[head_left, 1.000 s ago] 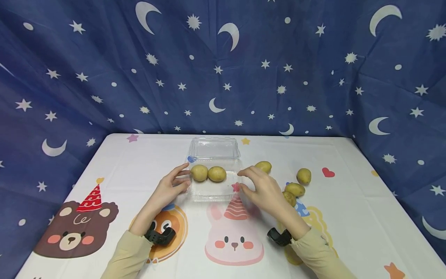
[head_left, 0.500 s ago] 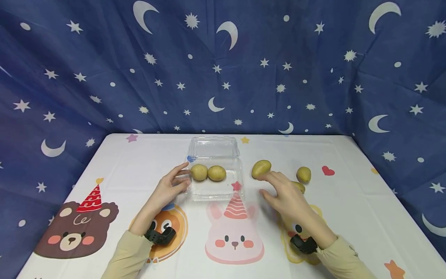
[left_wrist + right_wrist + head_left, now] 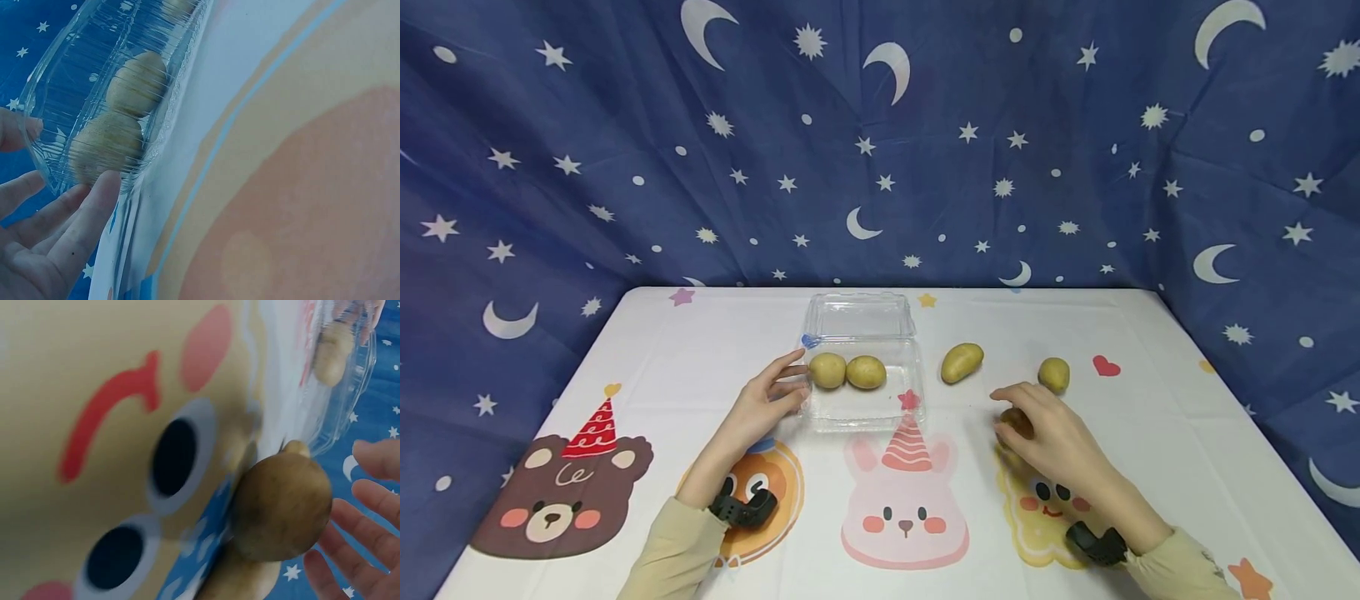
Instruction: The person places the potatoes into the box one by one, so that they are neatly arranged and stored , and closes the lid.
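Note:
A clear plastic clamshell container (image 3: 901,398) lies with its lid raised at the back, two potatoes (image 3: 866,372) side by side in it. My left hand (image 3: 765,402) rests at the container's left wall, fingers spread loosely against it; in the left wrist view the fingertips (image 3: 107,185) touch the plastic. My right hand (image 3: 1051,433) is over the loose potatoes on the right, thumb and fingers parted around one brown-yellow potato (image 3: 1017,422). The right wrist view shows this potato (image 3: 282,507) beside the extended fingers, with another potato (image 3: 240,578) behind it partly hidden.
An oblong potato (image 3: 962,363) lies just right of the container, and a rounder potato (image 3: 1054,375) sits beyond my right hand. The white tablecloth (image 3: 730,333) carries cartoon animal prints. A blue curtain (image 3: 775,217) with stars and moons hangs behind the table.
My right hand has moved from the container's right side, past the oblong potato, to the loose potatoes on the right. The oblong potato has turned slightly. My left hand has stayed in place.

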### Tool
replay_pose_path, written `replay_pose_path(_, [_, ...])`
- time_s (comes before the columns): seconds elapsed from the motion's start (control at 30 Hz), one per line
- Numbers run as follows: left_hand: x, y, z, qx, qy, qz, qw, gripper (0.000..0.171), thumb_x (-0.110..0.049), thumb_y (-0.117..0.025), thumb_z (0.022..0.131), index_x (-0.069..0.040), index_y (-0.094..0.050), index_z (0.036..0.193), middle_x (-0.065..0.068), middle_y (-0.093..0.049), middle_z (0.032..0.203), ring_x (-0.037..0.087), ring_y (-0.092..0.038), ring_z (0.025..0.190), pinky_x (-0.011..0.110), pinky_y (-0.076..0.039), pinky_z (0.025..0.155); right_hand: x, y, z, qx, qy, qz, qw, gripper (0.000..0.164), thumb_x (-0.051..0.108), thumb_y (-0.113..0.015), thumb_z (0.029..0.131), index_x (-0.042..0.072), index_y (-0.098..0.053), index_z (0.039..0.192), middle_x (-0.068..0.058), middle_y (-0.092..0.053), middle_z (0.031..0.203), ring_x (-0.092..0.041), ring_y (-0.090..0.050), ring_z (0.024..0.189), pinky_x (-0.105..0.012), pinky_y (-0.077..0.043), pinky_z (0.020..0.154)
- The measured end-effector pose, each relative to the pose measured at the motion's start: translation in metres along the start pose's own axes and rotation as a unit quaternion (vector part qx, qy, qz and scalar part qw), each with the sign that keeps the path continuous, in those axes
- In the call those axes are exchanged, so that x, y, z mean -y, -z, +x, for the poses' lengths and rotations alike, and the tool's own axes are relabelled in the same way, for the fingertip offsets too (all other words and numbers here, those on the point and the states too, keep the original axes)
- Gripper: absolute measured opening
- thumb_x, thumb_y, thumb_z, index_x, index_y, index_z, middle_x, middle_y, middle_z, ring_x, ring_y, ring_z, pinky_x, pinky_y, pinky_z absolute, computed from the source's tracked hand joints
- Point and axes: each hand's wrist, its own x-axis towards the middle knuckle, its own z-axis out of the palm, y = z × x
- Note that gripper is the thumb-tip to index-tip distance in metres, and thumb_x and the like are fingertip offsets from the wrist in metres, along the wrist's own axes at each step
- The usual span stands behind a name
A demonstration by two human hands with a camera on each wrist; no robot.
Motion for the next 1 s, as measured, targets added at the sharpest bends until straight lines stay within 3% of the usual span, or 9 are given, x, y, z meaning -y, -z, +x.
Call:
replay_pose_path(0.27, [-0.001, 0.001, -0.001, -0.001, 0.001, -0.001, 1.0000, 0.063, -0.009, -0.060, 0.093, -0.012, -0.033, 0.150, 0.024, -0.047, 0.142, 0.041, -0.053, 0.126, 0.020, -0.056, 0.079, -0.013, 0.002, -0.010, 0.014, 0.021, -0.026, 0.999, 0.049, 0.020, -0.085, 0.070, 0.012, -0.064, 0.113, -0.003, -0.066, 0.109, -0.020, -0.061, 0.100, -0.040, -0.054, 0.080])
replay_pose_path(0.5, [0.000, 0.001, -0.001, 0.000, -0.001, 0.001, 1.0000, 0.063, -0.010, -0.060, 0.093, -0.011, -0.033, 0.150, 0.023, -0.047, 0.142, 0.040, -0.053, 0.126, 0.021, -0.055, 0.081, -0.020, 0.003, -0.016, 0.028, 0.014, -0.017, 0.999, 0.055, 0.017, -0.086, 0.069, 0.011, -0.061, 0.117, -0.006, -0.062, 0.120, -0.026, -0.057, 0.112, -0.046, -0.052, 0.091])
replay_pose_path(1.0, [0.001, 0.000, 0.000, 0.001, 0.003, -0.001, 1.0000, 0.063, -0.011, -0.060, 0.093, -0.012, -0.033, 0.150, 0.023, -0.047, 0.141, 0.040, -0.052, 0.126, 0.024, -0.057, 0.081, -0.025, -0.001, -0.018, 0.057, -0.001, -0.015, 0.998, 0.055, 0.017, -0.086, 0.069, 0.014, -0.062, 0.119, -0.004, -0.059, 0.124, -0.026, -0.050, 0.118, -0.047, -0.052, 0.091])
